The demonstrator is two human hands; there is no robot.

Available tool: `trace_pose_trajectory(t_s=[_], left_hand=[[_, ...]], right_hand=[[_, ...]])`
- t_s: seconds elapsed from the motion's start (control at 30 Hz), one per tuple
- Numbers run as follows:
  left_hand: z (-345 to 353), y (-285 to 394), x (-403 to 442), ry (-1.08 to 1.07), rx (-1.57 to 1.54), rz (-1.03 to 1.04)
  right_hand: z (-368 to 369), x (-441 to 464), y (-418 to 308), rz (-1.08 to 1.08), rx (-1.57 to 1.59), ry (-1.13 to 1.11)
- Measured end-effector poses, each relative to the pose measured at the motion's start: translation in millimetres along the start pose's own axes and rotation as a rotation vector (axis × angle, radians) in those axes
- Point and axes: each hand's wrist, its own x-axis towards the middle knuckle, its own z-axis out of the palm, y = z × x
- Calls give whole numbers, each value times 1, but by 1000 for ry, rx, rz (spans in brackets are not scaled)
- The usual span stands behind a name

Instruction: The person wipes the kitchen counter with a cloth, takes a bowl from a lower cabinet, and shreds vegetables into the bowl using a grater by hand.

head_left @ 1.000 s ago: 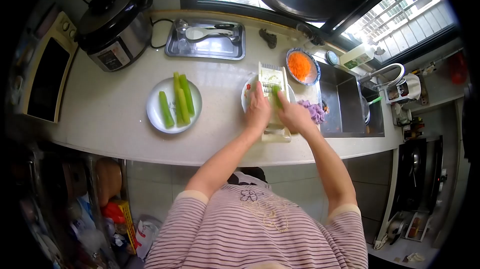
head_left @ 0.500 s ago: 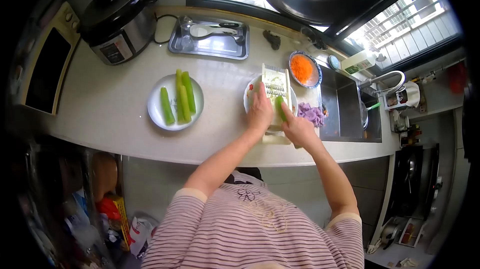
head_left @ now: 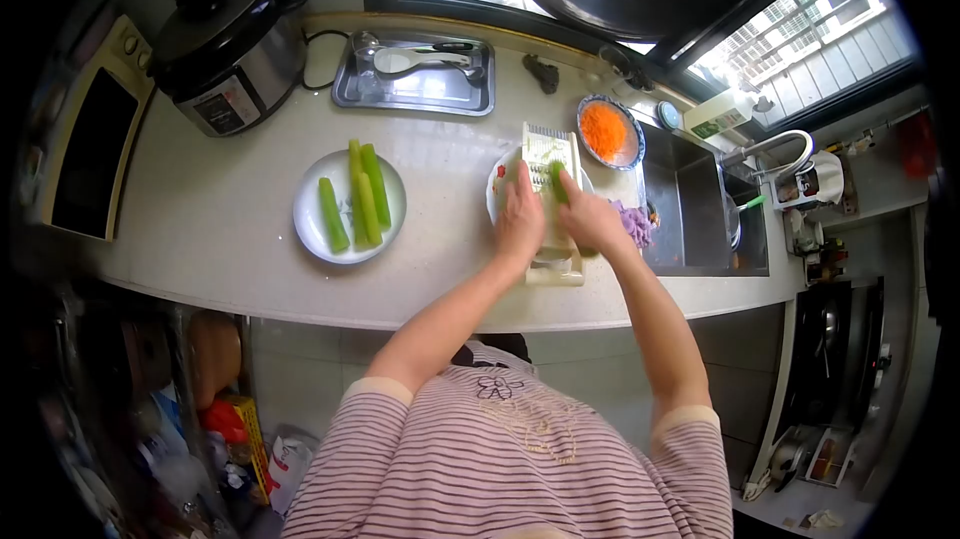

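Note:
A pale slicer-grater [head_left: 548, 147] lies lengthwise over a white bowl [head_left: 495, 177] with a red flower pattern. My left hand [head_left: 520, 219] is closed on the grater's left edge, thumb side along it. My right hand [head_left: 592, 219] grips a green vegetable stick [head_left: 557, 179] and presses it against the grater's toothed face; most of the stick is hidden by the fingers, and the hand is slightly blurred. What lies inside the bowl is covered by the grater and hands. To the left, a white plate [head_left: 314, 167] holds several more green sticks [head_left: 366, 201].
Beyond my right hand stands a blue-rimmed bowl [head_left: 608, 134] of shredded carrot, with a purple cloth [head_left: 635, 226] beside the sink [head_left: 685, 209]. A metal tray [head_left: 412, 94] with spoons lies at the back. A pressure cooker [head_left: 228, 54] and microwave [head_left: 95, 139] stand left.
My right hand has slid away from me, up the grater, with the green stick. My left hand keeps its hold on the grater. The view has shifted slightly.

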Motion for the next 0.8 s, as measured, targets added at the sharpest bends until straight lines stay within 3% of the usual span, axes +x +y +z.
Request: trace_pose_trajectory(t_s=[0.1, 0.23, 0.4, 0.6, 0.67, 0.73, 0.8], left_hand=[[2, -4, 1, 29, -11, 38], [-2, 4, 3, -2, 25, -30], [0, 1, 1, -12, 29, -10], [12, -25, 5, 199, 126, 288], [-12, -6, 7, 43, -35, 135], [-33, 21, 1, 187, -121, 188], [-90, 103, -20, -11, -554, 71]], right_hand=[[-4, 10, -5, 6, -13, 27], [-6, -44, -1, -72, -99, -121], [-7, 5, -1, 7, 69, -34], [-7, 10, -6, 71, 102, -30], [-6, 0, -8, 75, 126, -5], [-7, -4, -7, 65, 180, 30], [-3, -6, -5, 53, 242, 60]])
